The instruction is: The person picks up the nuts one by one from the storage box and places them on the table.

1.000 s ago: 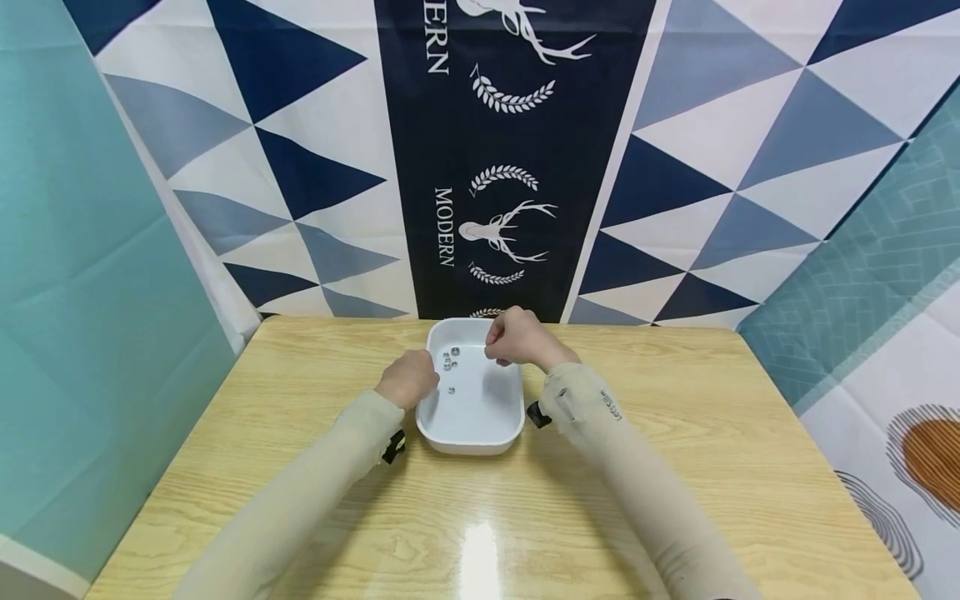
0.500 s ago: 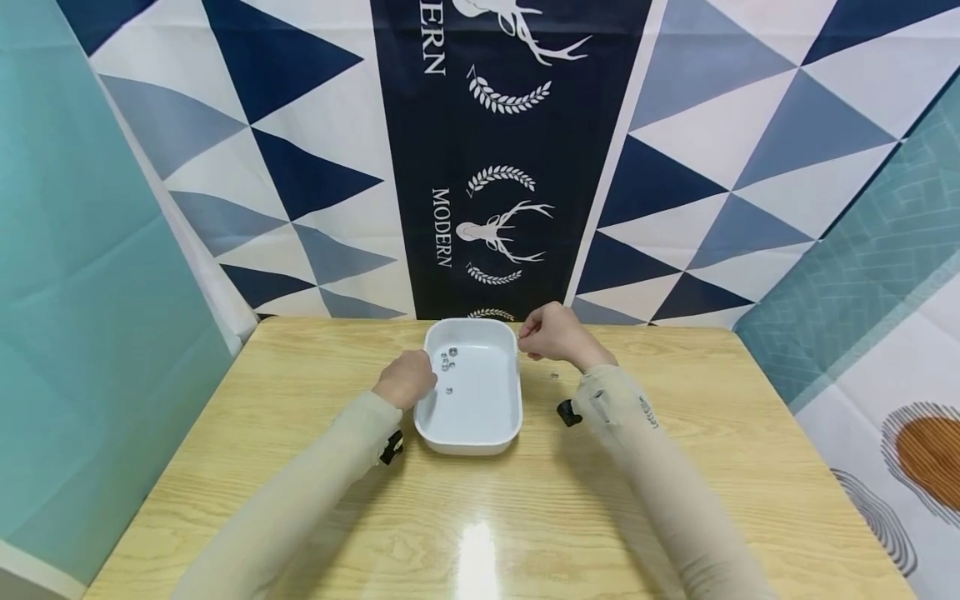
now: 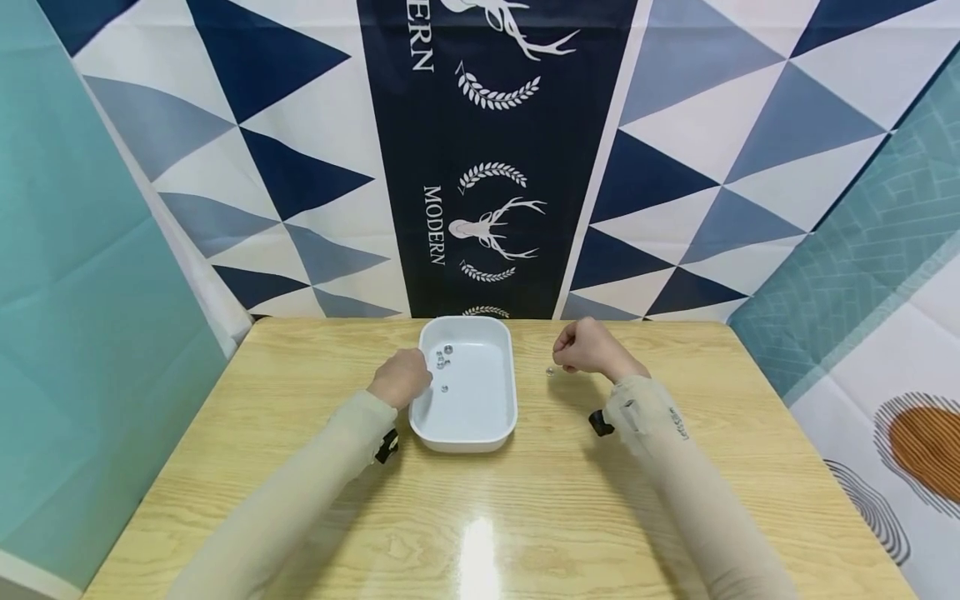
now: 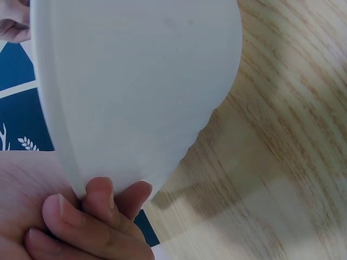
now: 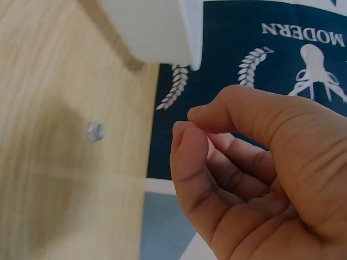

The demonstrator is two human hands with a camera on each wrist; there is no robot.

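A white rectangular tray (image 3: 462,446) stands near the table's back edge, with several small shiny metal pieces (image 3: 441,360) inside, mostly toward its left back. My left hand (image 3: 401,379) grips the tray's left side; in the left wrist view its curled fingers (image 4: 97,227) lie at the rim. To the right of the tray, my right hand (image 3: 594,347) is over the table, thumb and index fingertips nearly meeting and nothing visible between them. Close by its fingertips in the head view, a small metal nut (image 5: 95,131) lies on the wood.
The light wooden table (image 3: 480,508) reaches back to a patterned cloth (image 3: 487,167) hanging behind it. Teal cloth (image 3: 97,292) hangs at the left. Black wrist mounts (image 3: 602,422) hang below both sleeves.
My right hand has moved from over the tray to the right, out above the table, bringing the loose nut into view. The left hand has stayed at the tray's left side.
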